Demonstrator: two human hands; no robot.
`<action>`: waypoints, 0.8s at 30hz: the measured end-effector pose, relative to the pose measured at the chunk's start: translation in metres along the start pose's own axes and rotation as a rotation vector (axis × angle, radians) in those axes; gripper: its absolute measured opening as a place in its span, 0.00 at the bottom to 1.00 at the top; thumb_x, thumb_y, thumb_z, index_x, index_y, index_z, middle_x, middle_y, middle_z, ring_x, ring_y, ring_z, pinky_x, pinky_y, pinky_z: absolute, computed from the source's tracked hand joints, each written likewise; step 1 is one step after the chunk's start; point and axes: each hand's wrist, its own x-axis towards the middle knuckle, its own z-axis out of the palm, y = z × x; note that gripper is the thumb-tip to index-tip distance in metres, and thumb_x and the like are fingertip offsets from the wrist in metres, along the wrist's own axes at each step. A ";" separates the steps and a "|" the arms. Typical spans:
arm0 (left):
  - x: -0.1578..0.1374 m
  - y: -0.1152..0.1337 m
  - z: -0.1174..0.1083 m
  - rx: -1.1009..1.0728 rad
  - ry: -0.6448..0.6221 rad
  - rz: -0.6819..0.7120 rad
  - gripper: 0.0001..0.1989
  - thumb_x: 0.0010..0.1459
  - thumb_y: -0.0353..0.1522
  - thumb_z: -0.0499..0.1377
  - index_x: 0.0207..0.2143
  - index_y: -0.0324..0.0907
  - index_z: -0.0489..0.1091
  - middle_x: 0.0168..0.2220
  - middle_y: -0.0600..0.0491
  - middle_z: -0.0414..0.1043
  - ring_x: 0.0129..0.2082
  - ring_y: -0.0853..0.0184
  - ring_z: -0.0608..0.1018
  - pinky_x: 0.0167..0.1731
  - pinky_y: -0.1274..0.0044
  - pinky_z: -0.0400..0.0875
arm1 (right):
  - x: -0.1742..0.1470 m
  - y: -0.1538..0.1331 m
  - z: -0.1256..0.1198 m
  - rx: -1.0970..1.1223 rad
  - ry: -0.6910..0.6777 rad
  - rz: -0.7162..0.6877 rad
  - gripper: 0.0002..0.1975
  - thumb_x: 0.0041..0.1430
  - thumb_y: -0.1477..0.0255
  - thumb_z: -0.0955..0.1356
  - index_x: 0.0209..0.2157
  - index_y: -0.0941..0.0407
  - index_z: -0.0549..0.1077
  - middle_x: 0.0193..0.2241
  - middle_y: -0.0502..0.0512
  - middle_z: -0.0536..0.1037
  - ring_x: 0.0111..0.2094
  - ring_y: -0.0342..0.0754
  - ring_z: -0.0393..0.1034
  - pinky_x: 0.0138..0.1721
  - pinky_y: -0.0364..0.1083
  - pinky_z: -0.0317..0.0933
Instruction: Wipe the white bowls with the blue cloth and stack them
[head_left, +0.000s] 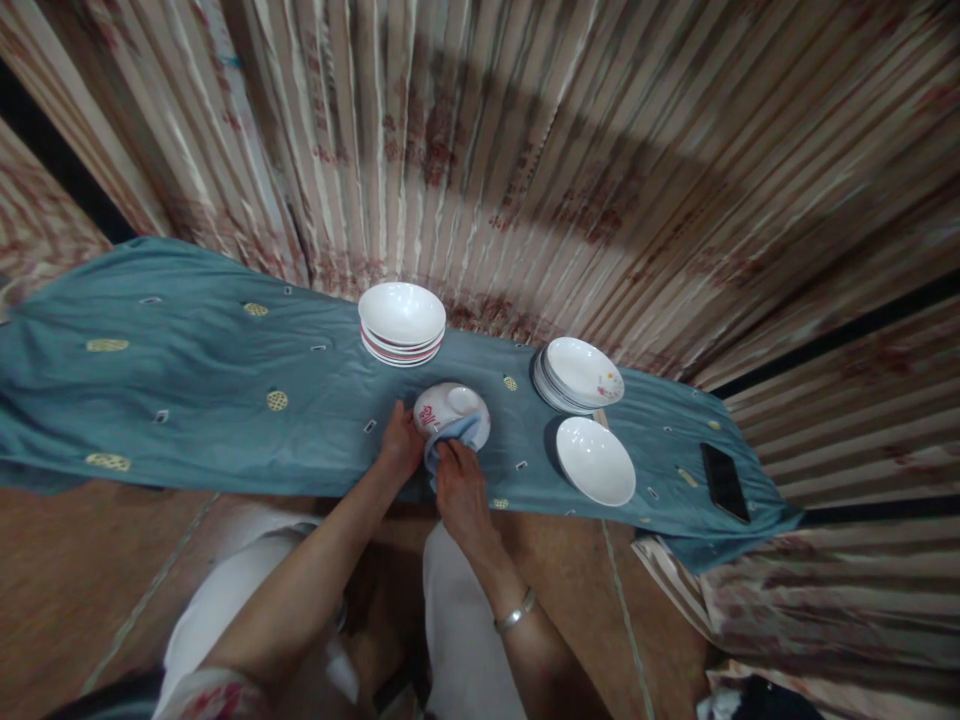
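A white bowl [435, 401] with a red pattern is tipped so that its underside and foot ring show. My left hand [403, 441] grips it by the left side of the rim. In my right hand [458, 482] is a light blue cloth [466, 431], pressed against the outside of the bowl. The fingers of that hand are bent over the cloth. Just behind stands a stack of white bowls [403, 315] with red-banded rims.
A stack of plates [583, 372] with a small flower print stands to the right, and a single white bowl [595, 462] sits in front of it. A black phone [724, 482] lies at the right end of the teal tablecloth [217, 400]. Pleated curtains [480, 150] hang behind.
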 end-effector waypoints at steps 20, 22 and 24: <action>-0.004 0.002 0.002 0.040 -0.037 -0.012 0.28 0.70 0.39 0.39 0.59 0.29 0.64 0.40 0.40 0.81 0.44 0.58 0.81 0.49 0.68 0.74 | 0.051 0.027 -0.028 -0.013 -0.114 -0.071 0.19 0.68 0.75 0.59 0.58 0.62 0.68 0.57 0.68 0.72 0.61 0.55 0.63 0.63 0.59 0.55; -0.004 0.002 0.002 0.037 -0.037 -0.014 0.28 0.70 0.39 0.40 0.59 0.29 0.64 0.41 0.40 0.80 0.44 0.58 0.81 0.50 0.68 0.73 | 0.059 0.027 -0.027 -0.056 -0.146 -0.080 0.19 0.67 0.74 0.61 0.58 0.61 0.68 0.57 0.67 0.73 0.60 0.54 0.64 0.63 0.60 0.52; -0.004 0.002 0.003 0.032 -0.037 -0.012 0.28 0.70 0.39 0.39 0.60 0.29 0.64 0.41 0.40 0.80 0.44 0.58 0.81 0.50 0.68 0.73 | 0.068 0.027 -0.028 -0.086 -0.173 -0.092 0.18 0.67 0.73 0.62 0.57 0.60 0.68 0.56 0.66 0.73 0.59 0.54 0.64 0.64 0.60 0.51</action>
